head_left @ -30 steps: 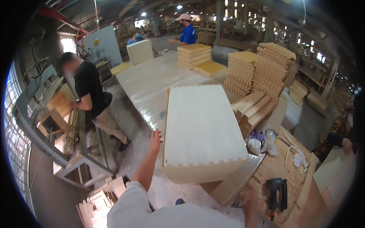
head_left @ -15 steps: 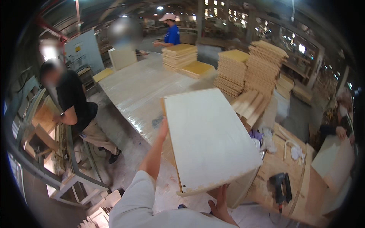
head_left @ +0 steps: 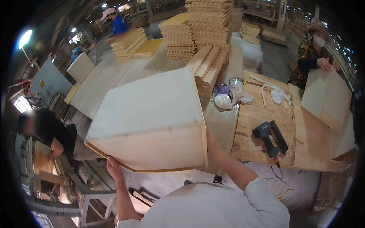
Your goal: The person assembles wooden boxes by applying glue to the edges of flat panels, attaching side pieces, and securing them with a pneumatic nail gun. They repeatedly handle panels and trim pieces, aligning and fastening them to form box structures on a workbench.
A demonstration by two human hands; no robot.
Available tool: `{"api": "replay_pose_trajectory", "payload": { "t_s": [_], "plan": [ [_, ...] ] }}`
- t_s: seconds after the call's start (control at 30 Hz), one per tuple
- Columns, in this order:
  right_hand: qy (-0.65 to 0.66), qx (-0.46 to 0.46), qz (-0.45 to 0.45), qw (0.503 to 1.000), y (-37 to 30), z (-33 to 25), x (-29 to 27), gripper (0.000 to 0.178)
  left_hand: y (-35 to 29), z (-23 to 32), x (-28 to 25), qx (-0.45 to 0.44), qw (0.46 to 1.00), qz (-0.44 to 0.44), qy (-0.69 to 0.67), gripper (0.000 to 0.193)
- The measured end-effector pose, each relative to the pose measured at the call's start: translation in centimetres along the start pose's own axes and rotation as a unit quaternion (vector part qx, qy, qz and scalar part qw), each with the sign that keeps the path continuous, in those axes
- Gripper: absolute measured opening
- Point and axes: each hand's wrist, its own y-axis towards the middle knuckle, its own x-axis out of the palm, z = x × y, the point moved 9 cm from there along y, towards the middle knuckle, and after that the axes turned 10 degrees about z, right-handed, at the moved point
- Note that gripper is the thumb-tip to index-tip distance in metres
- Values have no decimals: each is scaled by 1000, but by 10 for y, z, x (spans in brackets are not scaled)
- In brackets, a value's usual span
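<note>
A pale wooden box (head_left: 163, 146) with a white top panel is tilted in front of me, over the near edge of the long table. My left hand (head_left: 113, 167) grips its lower left edge, fingers against the rim. On the opposite side, my right hand (head_left: 210, 140) holds the right edge; its fingers are mostly hidden by the box. To the right, a black nail gun (head_left: 270, 140) with a hose lies on a wooden workbench (head_left: 247, 133).
Behind the box are wooden strips (head_left: 207, 66) and tall stacks of notched boards (head_left: 209, 26). A purple cloth (head_left: 221, 90) and white rags (head_left: 240, 94) lie beside the bench. A co-worker at right holds another box (head_left: 329, 95); a person in black (head_left: 57, 131) works at left.
The box has turned and tilted, showing a side panel toward me. My left hand has moved to its lower left edge, my right hand to its right edge. The view has swung right.
</note>
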Motion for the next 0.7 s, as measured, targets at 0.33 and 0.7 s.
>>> {"api": "replay_pose_trajectory", "payload": {
  "t_s": [0.33,0.7],
  "plan": [
    [5,287,-113,951,141,-57,5,65,-35,151,3,65,974,-135,168,24],
    [-102,128,394,905,107,100,-300,30,-50,123,69,-103,976,-192,-18,40]
  ]
}}
